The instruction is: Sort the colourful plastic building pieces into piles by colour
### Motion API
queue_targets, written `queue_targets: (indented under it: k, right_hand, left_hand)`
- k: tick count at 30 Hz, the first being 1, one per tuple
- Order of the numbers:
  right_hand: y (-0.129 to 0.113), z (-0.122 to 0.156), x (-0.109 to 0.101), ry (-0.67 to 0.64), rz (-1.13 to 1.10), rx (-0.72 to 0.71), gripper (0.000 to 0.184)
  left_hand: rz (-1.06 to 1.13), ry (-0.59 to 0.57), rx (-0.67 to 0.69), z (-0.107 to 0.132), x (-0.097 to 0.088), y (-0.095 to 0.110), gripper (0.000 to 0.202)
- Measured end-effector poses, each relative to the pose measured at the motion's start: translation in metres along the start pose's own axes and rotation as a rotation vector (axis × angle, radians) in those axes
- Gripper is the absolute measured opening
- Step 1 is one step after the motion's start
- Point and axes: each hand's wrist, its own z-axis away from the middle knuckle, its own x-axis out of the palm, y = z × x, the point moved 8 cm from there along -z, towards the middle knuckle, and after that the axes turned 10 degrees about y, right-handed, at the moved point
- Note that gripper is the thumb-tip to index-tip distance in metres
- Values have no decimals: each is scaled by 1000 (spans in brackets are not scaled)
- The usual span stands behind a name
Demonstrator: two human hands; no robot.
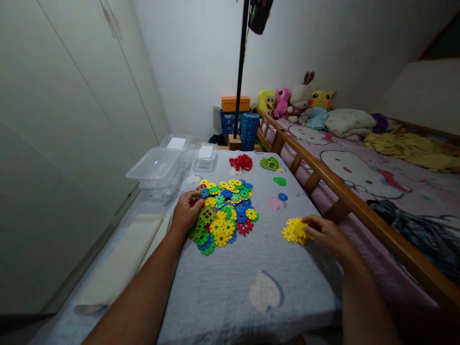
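Yellow pieces (293, 231) against half-curled right hand (325, 233)

Both forearms (143, 297) are bare down to the left hand (186, 212) and right hand (323, 233).

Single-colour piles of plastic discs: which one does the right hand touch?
The yellow pile at the right hand; the red pile and green pile lie farther away, untouched.

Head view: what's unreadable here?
All in the head view.
Left hand: fingertips buried in the mixed pile; any grip on a piece is hidden.
Right hand: its fingers cover the edge of the yellow pile; holding or just touching, unclear.
Dark object by the pole: cut off by the top edge.
Clear containers: contents too small and blurred.
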Motion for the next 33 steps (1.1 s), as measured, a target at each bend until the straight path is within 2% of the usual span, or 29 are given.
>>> queue_targets:
  k: [3, 10, 17, 20, 23, 26, 29, 33]
  right_hand:
    - [6, -1, -5, 37, 24, 10, 32]
    - [18, 3, 1, 22, 24, -20, 22]
    - [22, 3, -2, 170, 176, -126, 20]
    - [24, 3, -1, 190, 225, -136, 19]
    - [24, 3, -3, 183, 257, -141, 17]
    - [13, -1, -3, 193, 286, -154, 15]
    - [-16, -8, 15, 157, 287, -215, 14]
    - [-72, -12, 80, -20, 245, -410, 16]
  left_hand:
    - [-3, -1, -11, 1, 0, 0, 31]
    - [-5, -4, -20, 2, -2, 2, 31]
    - [0, -6, -34, 2, -1, 1, 30]
    - [-13, -11, -31, 2, -2, 1, 31]
    - [-22, -17, -37, 2, -1, 0, 31]
    - [-17, -13, -31, 2, -1, 1, 31]
    - [-11, -9, -15, 2, -1, 2, 29]
    - [-2, -13, -13, 2, -2, 3, 28]
